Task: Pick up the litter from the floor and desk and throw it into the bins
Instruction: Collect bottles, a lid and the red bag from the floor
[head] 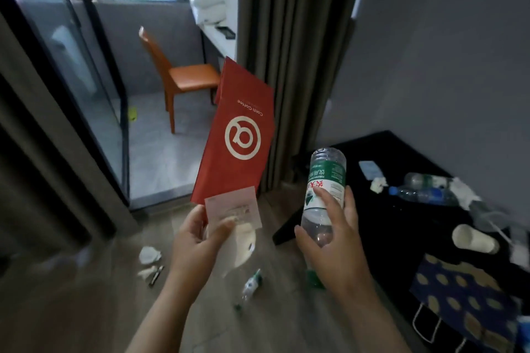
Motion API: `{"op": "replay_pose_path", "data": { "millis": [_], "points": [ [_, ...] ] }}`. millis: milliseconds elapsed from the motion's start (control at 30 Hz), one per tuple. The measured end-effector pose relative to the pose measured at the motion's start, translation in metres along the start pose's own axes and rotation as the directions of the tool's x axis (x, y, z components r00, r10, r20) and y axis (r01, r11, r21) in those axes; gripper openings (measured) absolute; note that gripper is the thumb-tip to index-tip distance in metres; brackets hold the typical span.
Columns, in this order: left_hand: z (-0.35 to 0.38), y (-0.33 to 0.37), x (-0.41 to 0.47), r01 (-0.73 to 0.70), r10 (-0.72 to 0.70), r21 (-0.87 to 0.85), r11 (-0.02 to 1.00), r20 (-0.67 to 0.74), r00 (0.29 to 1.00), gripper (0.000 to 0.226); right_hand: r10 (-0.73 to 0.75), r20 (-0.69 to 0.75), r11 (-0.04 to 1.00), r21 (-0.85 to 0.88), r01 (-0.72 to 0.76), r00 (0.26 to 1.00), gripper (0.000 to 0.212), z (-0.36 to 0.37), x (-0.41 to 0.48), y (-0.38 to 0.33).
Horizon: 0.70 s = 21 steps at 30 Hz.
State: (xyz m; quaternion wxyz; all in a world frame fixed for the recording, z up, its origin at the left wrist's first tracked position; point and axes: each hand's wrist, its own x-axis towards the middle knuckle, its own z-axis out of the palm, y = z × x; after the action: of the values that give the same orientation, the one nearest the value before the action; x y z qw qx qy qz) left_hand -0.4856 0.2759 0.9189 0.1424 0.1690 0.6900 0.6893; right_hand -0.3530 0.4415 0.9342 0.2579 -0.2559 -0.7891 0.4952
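Your left hand [198,241] grips a red paper bag [241,135], your right hand [329,241] a water bottle [322,189]. A small bottle [251,285] lies slantwise on the floor [86,309] between your 2 hands, nearer the left.

Head camera looks down, close over floor [86,309] and desk [401,223].

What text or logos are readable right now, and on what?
"Cotti Coffee", upside down by a white ring logo: red paper bag in the left hand.
Print on the white slip at the bag's end: too blurred.
Green label of the bottle in the right hand: Chinese characters, not clearly readable.
Labels of the bottles on the desk: too small.
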Motion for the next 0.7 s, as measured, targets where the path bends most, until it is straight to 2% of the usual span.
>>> {"op": "replay_pose_path", "data": {
  "millis": [33,167,333,433,500,600,700],
  "points": [
    [-0.002,0.013,0.002,-0.026,0.027,-0.013,1.000,0.041,0.999,0.034,-0.009,-0.036,1.000,0.022,0.010,0.999,0.069,-0.005,-0.005,-0.012],
    [-0.008,0.053,0.007,-0.150,0.147,0.000,0.989,0.209,0.967,0.025,-0.085,-0.217,0.994,0.042,0.096,0.973,0.064,-0.016,-0.028,-0.052],
    [-0.007,0.075,-0.003,-0.254,0.237,-0.006,0.967,0.378,0.895,0.022,-0.077,-0.414,0.997,-0.056,0.059,0.907,0.064,-0.024,-0.071,-0.083],
    [0.008,0.083,-0.019,-0.279,0.272,-0.058,0.959,0.480,0.834,0.018,-0.046,-0.512,0.987,-0.156,-0.040,0.858,0.063,-0.037,-0.111,-0.091],
    [0.024,0.091,-0.035,-0.289,0.287,-0.089,0.953,0.563,0.775,0.021,-0.022,-0.580,0.980,-0.175,-0.098,0.814,0.063,-0.050,-0.140,-0.095],
    [0.055,0.103,-0.068,-0.317,0.316,-0.130,0.940,0.687,0.654,0.023,-0.019,-0.700,0.966,-0.197,-0.167,0.714,0.062,-0.074,-0.188,-0.105],
    [0.087,0.113,-0.113,-0.286,0.313,-0.180,0.941,0.784,0.537,0.028,-0.041,-0.792,0.950,-0.219,-0.221,0.610,0.060,-0.100,-0.241,-0.117]
  ]
}}
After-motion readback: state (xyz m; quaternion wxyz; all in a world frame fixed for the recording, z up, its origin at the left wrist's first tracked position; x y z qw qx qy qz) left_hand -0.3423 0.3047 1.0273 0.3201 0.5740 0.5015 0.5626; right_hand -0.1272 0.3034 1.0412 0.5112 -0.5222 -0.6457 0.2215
